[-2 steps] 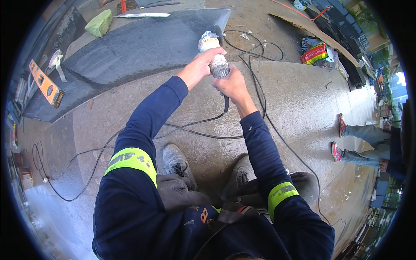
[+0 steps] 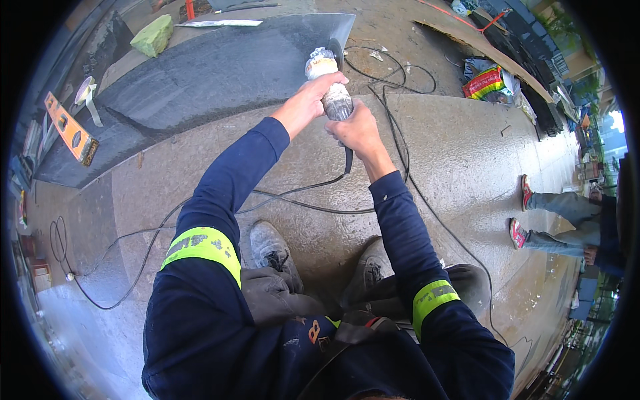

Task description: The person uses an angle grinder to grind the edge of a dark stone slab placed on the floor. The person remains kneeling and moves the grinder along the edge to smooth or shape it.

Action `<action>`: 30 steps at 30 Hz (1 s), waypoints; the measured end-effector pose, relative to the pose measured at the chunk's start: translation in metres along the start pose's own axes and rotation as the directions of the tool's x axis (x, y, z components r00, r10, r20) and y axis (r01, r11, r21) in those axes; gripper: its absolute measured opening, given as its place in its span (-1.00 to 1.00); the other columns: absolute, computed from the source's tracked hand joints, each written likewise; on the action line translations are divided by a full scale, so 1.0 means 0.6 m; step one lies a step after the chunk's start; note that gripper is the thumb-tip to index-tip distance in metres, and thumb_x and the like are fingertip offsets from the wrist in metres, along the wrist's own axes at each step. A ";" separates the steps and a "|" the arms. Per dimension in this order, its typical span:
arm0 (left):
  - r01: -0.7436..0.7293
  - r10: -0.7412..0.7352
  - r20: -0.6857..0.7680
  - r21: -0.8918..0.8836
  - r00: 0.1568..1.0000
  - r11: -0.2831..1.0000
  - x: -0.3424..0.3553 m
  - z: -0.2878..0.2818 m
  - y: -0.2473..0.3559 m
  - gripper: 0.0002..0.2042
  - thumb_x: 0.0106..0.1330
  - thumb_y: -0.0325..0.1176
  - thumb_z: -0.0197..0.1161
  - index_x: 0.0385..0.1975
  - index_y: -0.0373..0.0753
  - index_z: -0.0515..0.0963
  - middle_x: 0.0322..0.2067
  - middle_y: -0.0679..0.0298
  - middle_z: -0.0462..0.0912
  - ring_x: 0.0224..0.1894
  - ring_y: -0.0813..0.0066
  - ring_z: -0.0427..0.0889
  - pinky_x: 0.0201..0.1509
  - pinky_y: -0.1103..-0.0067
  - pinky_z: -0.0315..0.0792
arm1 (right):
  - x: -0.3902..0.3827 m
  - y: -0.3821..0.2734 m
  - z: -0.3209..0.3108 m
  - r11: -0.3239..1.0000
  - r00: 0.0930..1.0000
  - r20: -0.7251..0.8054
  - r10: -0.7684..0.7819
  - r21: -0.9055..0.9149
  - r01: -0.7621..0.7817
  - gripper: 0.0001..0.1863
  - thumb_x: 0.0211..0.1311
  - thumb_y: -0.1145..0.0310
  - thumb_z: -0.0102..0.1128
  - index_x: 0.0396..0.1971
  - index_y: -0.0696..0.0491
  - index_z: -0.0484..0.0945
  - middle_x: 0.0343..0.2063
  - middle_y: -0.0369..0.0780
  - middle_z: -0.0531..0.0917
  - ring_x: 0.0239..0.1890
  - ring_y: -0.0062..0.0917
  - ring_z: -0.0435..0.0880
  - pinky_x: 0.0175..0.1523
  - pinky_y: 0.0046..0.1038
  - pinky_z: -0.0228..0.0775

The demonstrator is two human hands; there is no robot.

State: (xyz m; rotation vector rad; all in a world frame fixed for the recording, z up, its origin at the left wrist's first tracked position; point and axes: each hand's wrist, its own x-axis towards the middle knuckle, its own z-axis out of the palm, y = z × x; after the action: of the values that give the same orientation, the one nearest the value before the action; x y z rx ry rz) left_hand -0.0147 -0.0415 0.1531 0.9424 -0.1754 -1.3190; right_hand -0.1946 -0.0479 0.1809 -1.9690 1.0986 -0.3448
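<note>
Both of my hands are wrapped round an angle grinder [image 2: 336, 103] whose body is coated in pale dust. My left hand [image 2: 311, 98] grips the front of its body, near the head. Behind it, my right hand [image 2: 358, 129] is closed on the rear end, where the black cord comes out. The disc [image 2: 337, 52] stands on edge at the right end of a large dark grey stone slab [image 2: 207, 73]. Whether the disc touches the slab I cannot tell.
An orange level [image 2: 71, 130], a roll of tape [image 2: 85, 91] and a green sponge-like block [image 2: 153, 36] lie at the left. Black cable [image 2: 437, 212] loops over the floor round my feet. Right of me stands another person [image 2: 563, 223]. A red-yellow bag [image 2: 485, 83] lies far right.
</note>
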 end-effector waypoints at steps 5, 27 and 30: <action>0.006 -0.006 -0.008 0.006 1.000 1.000 0.006 0.001 -0.001 -0.66 0.31 -0.51 0.62 -0.01 -0.18 0.63 -0.31 0.29 0.75 -0.36 0.34 0.82 -0.29 0.28 0.81 | -0.010 -0.008 -0.003 1.000 1.000 -0.008 -0.011 0.015 0.011 -0.18 0.02 0.19 0.70 0.28 0.24 0.60 0.09 0.15 0.86 0.20 0.04 0.87 0.33 -0.10 0.69; -0.001 -0.002 -0.077 -0.034 0.997 0.999 0.073 -0.065 -0.044 -0.65 0.27 -0.51 0.65 -0.03 -0.21 0.65 -0.30 0.27 0.73 -0.35 0.32 0.80 -0.30 0.24 0.77 | 0.044 0.044 0.052 0.998 1.000 0.012 0.023 -0.054 -0.022 -0.17 0.00 0.16 0.72 0.25 0.24 0.59 0.08 0.18 0.86 0.20 0.09 0.86 0.32 -0.07 0.69; 0.012 -0.013 -0.028 -0.042 1.000 0.999 0.069 -0.067 -0.039 -0.66 0.32 -0.48 0.66 -0.01 -0.14 0.64 -0.32 0.31 0.75 -0.34 0.35 0.82 -0.27 0.25 0.80 | 0.041 0.039 0.048 0.999 1.000 0.009 0.010 -0.047 -0.009 -0.17 -0.02 0.15 0.73 0.25 0.24 0.60 0.07 0.17 0.86 0.20 0.08 0.87 0.32 -0.07 0.69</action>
State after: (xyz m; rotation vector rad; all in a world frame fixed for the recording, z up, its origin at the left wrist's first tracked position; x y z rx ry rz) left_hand 0.0045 -0.0572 0.0958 0.9272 -0.1202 -1.3152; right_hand -0.1770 -0.0588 0.1414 -2.0040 1.1188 -0.3067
